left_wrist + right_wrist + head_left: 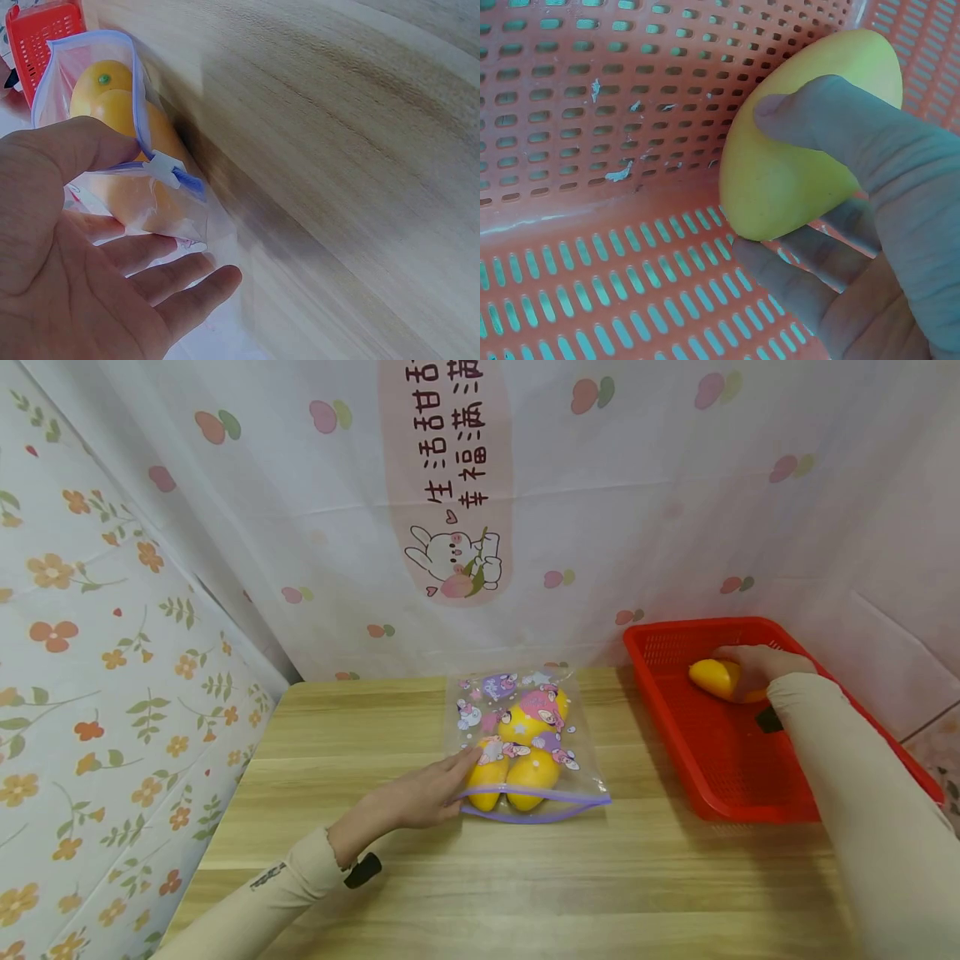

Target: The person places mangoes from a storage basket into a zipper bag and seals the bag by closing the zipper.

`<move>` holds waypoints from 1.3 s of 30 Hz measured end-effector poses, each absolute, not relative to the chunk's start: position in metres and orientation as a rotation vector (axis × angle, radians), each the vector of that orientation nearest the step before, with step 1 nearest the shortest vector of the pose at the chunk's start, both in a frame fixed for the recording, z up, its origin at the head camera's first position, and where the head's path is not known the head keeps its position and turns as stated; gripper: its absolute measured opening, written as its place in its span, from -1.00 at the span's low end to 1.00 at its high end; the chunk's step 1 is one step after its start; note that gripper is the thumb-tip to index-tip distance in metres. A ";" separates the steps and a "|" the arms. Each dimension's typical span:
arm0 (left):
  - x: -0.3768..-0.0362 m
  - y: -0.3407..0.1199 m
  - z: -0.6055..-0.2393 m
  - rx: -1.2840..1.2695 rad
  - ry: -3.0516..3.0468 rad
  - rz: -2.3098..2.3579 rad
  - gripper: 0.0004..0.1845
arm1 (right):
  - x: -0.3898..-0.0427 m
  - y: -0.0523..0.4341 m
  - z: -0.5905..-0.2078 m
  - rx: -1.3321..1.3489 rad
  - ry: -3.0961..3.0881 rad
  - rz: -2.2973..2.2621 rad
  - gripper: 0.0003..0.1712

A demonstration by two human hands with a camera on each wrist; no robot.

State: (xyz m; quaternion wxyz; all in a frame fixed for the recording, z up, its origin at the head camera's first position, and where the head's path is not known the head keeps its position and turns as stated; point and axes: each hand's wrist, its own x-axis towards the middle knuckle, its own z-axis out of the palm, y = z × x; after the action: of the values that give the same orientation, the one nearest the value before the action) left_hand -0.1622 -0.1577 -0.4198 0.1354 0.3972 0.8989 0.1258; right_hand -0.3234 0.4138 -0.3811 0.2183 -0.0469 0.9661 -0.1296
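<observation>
In the head view my left hand (423,793) lies along the left edge of a clear printed zip bag (581,768) with a purple seal. Several yellow mangoes (534,768) are inside it. The left wrist view shows the bag's mouth parted by the white slider (163,169); my thumb touches the seal there, and the other fingers stretch out beside the bag, loosely spread. Over in the red basket (678,747), my right hand (765,664) grips a yellow mango (795,180), thumb on top and fingers around its underside, close to the perforated wall.
The wooden table (360,727) carries both bag and basket, the basket at the right. Behind them hangs a white printed curtain (600,518). A floral cloth (112,693) runs along the left side.
</observation>
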 end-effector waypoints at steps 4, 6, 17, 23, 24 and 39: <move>-0.163 -0.158 -0.420 1.158 2.606 0.362 -0.17 | -0.317 0.416 -0.375 -0.137 2.678 -0.368 0.08; -0.163 -0.158 -0.420 1.157 2.607 0.362 -0.17 | -0.314 0.418 -0.374 -0.131 2.674 -0.385 0.10; -0.164 -0.157 -0.420 1.136 2.587 0.386 -0.17 | -0.314 0.424 -0.361 -0.225 2.653 -0.385 0.05; -0.165 -0.156 -0.421 1.128 2.570 0.408 -0.18 | -0.314 0.417 -0.352 -0.326 2.668 -0.345 -0.02; -0.165 -0.156 -0.421 1.128 2.569 0.409 -0.18 | -0.314 0.415 -0.352 -0.350 2.674 -0.332 -0.02; -0.164 -0.159 -0.423 1.138 2.601 0.373 -0.16 | -0.296 0.391 -0.341 -0.585 2.773 -0.249 -0.01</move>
State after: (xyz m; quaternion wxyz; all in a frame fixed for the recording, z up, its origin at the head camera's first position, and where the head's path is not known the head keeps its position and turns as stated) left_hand -0.1637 -0.1592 -0.4228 0.1387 0.3934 0.8996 0.1292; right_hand -0.2958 0.3906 -0.3407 0.1479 -0.2035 0.9640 -0.0865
